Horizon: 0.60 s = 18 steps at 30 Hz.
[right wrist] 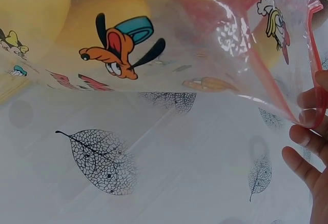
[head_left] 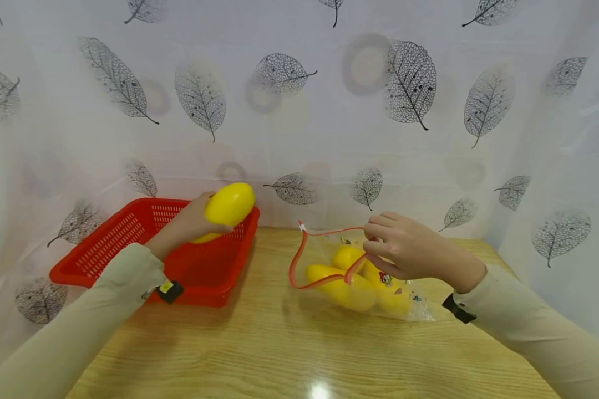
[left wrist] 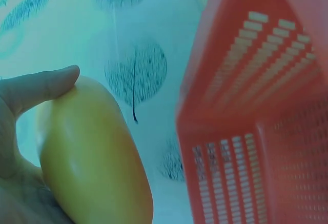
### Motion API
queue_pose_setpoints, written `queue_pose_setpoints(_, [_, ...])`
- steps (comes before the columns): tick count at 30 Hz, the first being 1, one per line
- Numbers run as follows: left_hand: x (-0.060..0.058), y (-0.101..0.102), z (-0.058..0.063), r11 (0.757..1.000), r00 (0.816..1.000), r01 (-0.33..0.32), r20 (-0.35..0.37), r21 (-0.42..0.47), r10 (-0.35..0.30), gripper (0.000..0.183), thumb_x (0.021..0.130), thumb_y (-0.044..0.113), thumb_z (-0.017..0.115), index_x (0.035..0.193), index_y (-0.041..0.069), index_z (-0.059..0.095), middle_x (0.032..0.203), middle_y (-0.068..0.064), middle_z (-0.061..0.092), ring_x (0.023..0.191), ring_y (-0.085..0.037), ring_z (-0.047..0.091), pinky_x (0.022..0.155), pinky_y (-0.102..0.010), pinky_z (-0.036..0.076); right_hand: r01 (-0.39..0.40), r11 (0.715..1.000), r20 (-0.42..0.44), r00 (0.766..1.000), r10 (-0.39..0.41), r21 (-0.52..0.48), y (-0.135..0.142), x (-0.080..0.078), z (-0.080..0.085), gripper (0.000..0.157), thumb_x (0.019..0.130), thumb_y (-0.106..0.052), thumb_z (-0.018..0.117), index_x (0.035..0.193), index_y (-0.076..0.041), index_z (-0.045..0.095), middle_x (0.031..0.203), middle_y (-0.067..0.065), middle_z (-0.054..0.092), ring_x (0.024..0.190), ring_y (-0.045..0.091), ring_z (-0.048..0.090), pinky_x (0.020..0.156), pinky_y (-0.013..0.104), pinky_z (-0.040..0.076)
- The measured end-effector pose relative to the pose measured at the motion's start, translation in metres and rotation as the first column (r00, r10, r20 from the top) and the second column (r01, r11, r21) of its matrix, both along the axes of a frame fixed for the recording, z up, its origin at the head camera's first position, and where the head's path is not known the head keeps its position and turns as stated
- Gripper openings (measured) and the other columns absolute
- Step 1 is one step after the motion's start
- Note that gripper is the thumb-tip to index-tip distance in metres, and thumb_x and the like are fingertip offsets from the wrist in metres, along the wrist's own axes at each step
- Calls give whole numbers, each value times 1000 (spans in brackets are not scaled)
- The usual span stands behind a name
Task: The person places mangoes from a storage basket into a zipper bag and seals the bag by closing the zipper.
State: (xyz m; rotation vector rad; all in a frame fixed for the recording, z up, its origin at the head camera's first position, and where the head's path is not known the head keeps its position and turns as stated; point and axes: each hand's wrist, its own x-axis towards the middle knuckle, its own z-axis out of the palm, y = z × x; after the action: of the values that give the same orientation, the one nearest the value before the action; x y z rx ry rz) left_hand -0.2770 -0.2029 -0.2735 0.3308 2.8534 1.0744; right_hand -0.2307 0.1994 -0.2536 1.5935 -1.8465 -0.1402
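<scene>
My left hand point(head_left: 192, 219) grips a smooth yellow mango point(head_left: 231, 204) above the right part of a red plastic basket point(head_left: 219, 292). In the left wrist view the thumb lies along the upper end of this mango point(left wrist: 95, 152), beside the basket wall. A patch of yellow also shows below the thumb in the head view. On the right, my right hand point(head_left: 404, 246) pinches the red-edged mouth of a clear zip bag point(head_left: 319, 284), its opening spread toward the left. Several yellow mangoes point(head_left: 349, 291) lie inside the bag. Cartoon figures point(right wrist: 120, 47) are printed on its plastic.
Basket and bag stand on a light wood-grain table point(head_left: 259, 343), with a strip of tabletop between them. Behind them hangs a pale curtain point(head_left: 299, 138) printed with dark leaves, which also closes in both sides. The basket has slotted walls and a raised rim.
</scene>
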Motion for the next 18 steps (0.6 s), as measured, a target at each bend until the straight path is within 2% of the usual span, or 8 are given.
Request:
queue_pose_setpoints(5, [11,19,-2,998,998,56,-36,-11,-57,92,76,29,76,145,5,21,135,-17,44,113,-34,48,97,-54,43,5,1000,-2,1000,-5,5,0,0,0,38,100,-28,33,73,-13,55,70,0,44,67,15,39,61,28,38])
queue_pose_setpoints(11, [25,40,-5,990,987,134,-85,-43,-137,94,74,30,77,146,7,23,135,-15,45,113,-32,49,97,-54,43,5,1000,-13,1000,-4,6,-1,1,1,37,100,-28,34,73,-13,55,70,0,45,67,15,40,61,29,39])
queue_pose_setpoints(18, [37,54,-8,981,978,182,-91,-75,-188,95,71,33,79,146,12,25,136,-11,44,112,-29,48,91,-51,47,-5,1000,-16,1000,5,2,-2,1,1,38,100,-27,33,72,-13,55,70,0,45,67,15,39,62,29,39])
